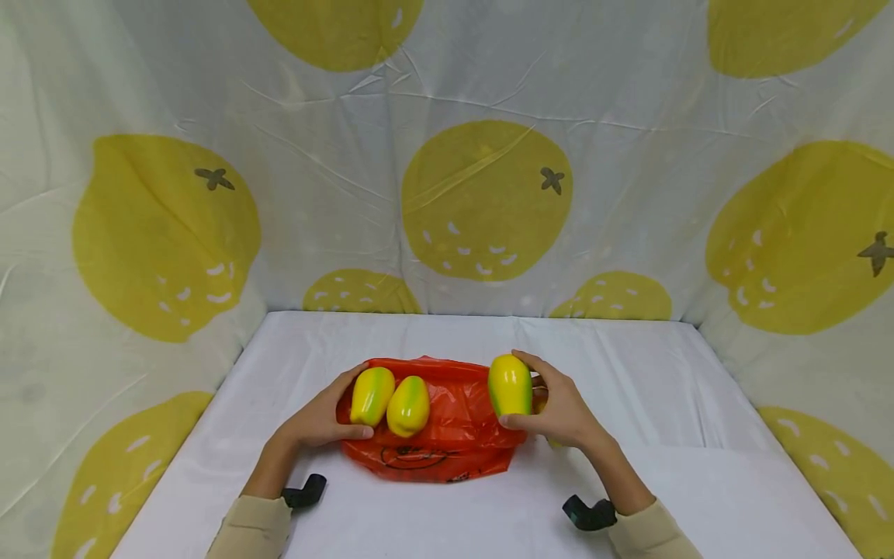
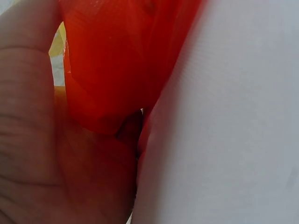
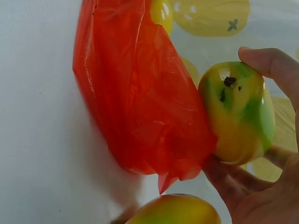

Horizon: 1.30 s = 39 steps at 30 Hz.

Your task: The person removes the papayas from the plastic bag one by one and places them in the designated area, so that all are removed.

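A red plastic bag [image 1: 454, 411] lies on the white table, with two glossy yellow-green fruits, shaped like small papayas or mangoes, at its left part: one fruit [image 1: 372, 396] by the left thumb, another fruit [image 1: 408, 406] beside it. My left hand [image 1: 317, 419] grips the bag's left side; red film [image 2: 107, 60] lies between thumb and palm in the left wrist view. With thumb and fingers my right hand [image 1: 562, 411] holds a third yellow-green fruit [image 1: 509, 384] at the bag's right end. Dark specks mark that fruit's end [image 3: 229, 81] in the right wrist view.
One more yellow-green fruit [image 3: 175, 212] shows at the bottom of the right wrist view, mostly hidden by the right hand in the head view. Lemon-printed cloth walls [image 1: 489, 202] enclose the back and sides of the white table [image 1: 419, 520].
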Each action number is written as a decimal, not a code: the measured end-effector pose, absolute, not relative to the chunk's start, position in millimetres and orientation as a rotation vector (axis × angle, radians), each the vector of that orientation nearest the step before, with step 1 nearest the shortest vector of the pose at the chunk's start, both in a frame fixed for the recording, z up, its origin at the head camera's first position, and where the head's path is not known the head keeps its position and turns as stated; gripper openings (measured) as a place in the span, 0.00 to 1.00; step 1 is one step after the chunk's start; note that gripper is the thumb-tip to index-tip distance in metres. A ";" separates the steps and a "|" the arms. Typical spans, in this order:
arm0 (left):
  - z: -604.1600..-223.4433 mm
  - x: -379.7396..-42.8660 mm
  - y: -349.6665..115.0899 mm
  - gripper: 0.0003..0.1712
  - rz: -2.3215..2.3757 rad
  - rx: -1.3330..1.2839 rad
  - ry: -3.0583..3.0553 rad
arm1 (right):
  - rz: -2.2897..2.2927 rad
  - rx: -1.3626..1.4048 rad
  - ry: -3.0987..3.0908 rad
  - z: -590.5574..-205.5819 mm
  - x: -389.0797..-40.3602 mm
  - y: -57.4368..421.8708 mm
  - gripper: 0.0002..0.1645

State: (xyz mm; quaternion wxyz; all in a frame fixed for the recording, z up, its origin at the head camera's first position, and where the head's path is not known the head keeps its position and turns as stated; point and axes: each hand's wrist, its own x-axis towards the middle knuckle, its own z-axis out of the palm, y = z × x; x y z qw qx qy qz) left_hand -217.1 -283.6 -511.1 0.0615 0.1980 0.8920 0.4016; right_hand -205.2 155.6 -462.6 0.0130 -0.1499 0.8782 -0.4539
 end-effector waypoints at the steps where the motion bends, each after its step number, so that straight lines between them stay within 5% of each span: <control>1: -511.3 -217.3 -283.6 0.68 1.211 0.605 2.701 | -1.414 -0.467 2.741 -461.9 -204.9 157.0 0.62; 39: -512.5 -217.1 -282.7 0.69 1.198 0.536 2.694 | -1.437 -0.508 2.814 -457.6 -201.9 216.3 0.57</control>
